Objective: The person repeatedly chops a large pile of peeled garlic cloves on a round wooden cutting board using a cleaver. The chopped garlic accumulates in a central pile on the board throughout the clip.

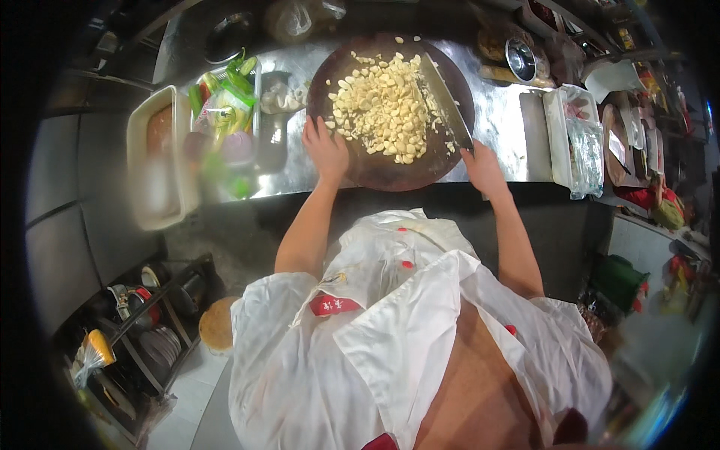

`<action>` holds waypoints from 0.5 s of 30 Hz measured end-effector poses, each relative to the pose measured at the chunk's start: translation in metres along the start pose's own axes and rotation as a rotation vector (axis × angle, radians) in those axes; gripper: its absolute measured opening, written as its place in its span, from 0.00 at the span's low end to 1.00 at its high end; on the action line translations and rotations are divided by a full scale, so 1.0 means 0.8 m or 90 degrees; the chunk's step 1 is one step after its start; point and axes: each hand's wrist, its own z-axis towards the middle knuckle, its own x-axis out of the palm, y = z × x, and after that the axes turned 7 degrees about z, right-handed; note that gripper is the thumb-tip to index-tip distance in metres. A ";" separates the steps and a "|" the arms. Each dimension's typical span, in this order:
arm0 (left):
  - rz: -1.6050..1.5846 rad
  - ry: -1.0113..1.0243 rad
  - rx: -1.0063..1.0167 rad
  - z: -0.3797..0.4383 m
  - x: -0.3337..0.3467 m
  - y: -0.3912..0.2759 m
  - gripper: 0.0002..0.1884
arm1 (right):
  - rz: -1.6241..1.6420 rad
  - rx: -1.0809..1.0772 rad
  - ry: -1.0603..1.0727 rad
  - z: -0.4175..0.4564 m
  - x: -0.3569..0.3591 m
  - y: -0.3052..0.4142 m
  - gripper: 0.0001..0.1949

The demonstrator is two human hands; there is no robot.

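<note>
A heap of pale garlic cloves (388, 107), some whole and some chopped, lies on a round dark chopping board (394, 179) on a metal counter. My right hand (485, 169) is closed around the handle end of a cleaver (445, 101) at the board's right edge. The blade slants up and left along the right side of the heap, with small garlic bits beside it. My left hand (326, 151) rests at the board's left edge with its fingers apart, just left of the heap, and holds nothing.
Left stand a basket of vegetables (257, 84), a white cloth (281, 97) and a long pale tub (135, 146). A metal bowl (521, 59) is at the back right; a white tray with plastic bags (556, 135) stands on the right. Farther right, a person (666, 207) is partly visible.
</note>
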 end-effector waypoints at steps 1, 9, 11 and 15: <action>0.000 0.009 -0.006 0.003 -0.001 -0.001 0.30 | -0.030 -0.083 -0.059 0.006 0.020 -0.031 0.17; 0.007 0.011 -0.002 0.002 -0.002 -0.004 0.31 | -0.020 -0.020 0.020 0.020 0.007 -0.028 0.19; 0.008 0.023 -0.012 0.001 -0.004 -0.006 0.32 | -0.031 -0.019 -0.015 0.015 0.018 -0.035 0.19; 0.007 0.042 -0.002 0.006 -0.004 -0.008 0.32 | -0.022 0.022 -0.073 0.013 0.085 -0.043 0.17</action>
